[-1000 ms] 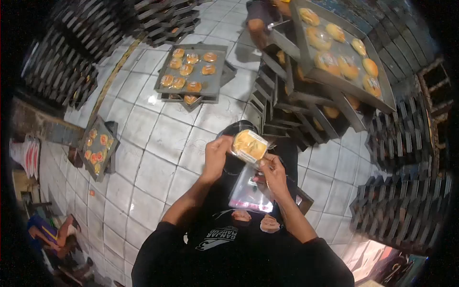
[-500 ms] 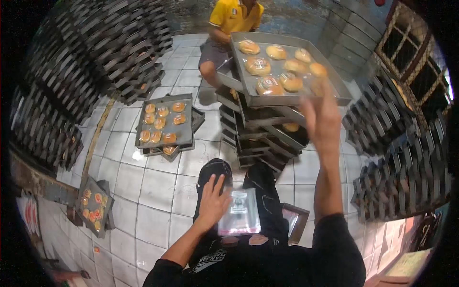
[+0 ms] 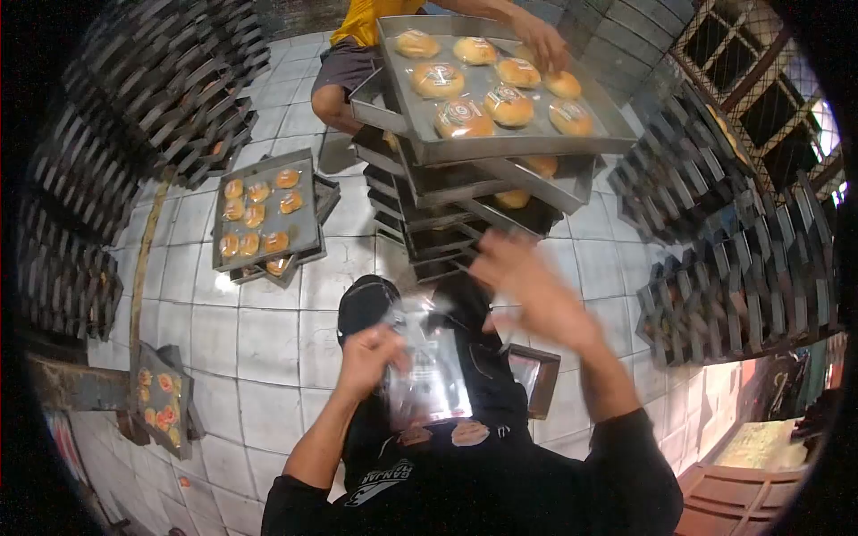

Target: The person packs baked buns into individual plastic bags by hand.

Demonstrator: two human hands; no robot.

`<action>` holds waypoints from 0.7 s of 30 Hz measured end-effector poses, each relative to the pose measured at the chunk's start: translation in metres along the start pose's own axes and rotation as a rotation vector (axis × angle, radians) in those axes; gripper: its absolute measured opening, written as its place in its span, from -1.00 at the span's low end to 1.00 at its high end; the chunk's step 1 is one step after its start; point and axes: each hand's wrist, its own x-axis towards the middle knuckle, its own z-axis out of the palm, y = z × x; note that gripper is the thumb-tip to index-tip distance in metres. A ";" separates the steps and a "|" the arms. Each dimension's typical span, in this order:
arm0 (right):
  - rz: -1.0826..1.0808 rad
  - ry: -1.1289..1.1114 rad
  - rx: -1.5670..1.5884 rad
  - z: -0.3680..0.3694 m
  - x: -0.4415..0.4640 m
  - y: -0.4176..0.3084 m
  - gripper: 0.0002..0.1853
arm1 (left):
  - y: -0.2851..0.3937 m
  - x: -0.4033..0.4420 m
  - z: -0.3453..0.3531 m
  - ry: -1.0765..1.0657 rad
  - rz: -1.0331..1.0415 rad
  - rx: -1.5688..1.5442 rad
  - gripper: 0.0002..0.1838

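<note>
My left hand (image 3: pixel 368 359) is closed at the upper left edge of a clear plastic bag, its fingers pinched on the film. The stack of clear bags (image 3: pixel 431 380) lies on my lap. My right hand (image 3: pixel 527 281), blurred, hangs above my right thigh with its fingers spread and nothing in them. Beyond it, several wrapped round buns (image 3: pixel 509 107) lie in a metal tray (image 3: pixel 536 146) on top of a tall stack of trays. A co-worker's hand (image 3: pixel 541 40) touches the buns at that tray's far side.
The co-worker in a yellow shirt (image 3: pixel 359 25) is behind the stack. A low tray of buns (image 3: pixel 313 210) stands on the floor at left, a smaller tray (image 3: pixel 183 402) nearer me. Stacked trays line both sides; an open box (image 3: pixel 545 384) lies beside my right leg.
The wrapped bun left my hands after the first frame. My right hand has come back from the high tray toward my lap. My left hand has closed on a bag. The co-worker's hand has reached into the tray.
</note>
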 end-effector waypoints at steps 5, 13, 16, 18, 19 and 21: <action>0.391 0.418 0.141 -0.148 0.100 0.148 -0.47 | 0.016 0.025 0.000 0.343 0.041 -0.419 -0.74; 0.407 1.143 0.010 -0.126 0.095 0.161 -0.29 | -0.020 0.032 -0.009 0.354 0.112 -0.448 -0.72; 0.568 1.101 0.314 -0.077 0.052 0.147 -0.30 | -0.027 0.036 -0.021 0.242 0.089 -0.386 -0.74; 0.553 1.225 0.693 -0.047 0.055 0.151 -0.43 | -0.024 0.037 -0.019 0.246 0.087 -0.386 -0.73; 0.606 1.068 0.962 -0.050 0.062 0.145 -0.29 | -0.019 0.038 -0.015 0.267 0.092 -0.402 -0.73; 0.547 1.073 0.981 -0.046 0.087 0.138 -0.11 | -0.002 0.037 0.001 0.319 0.057 -0.463 -0.73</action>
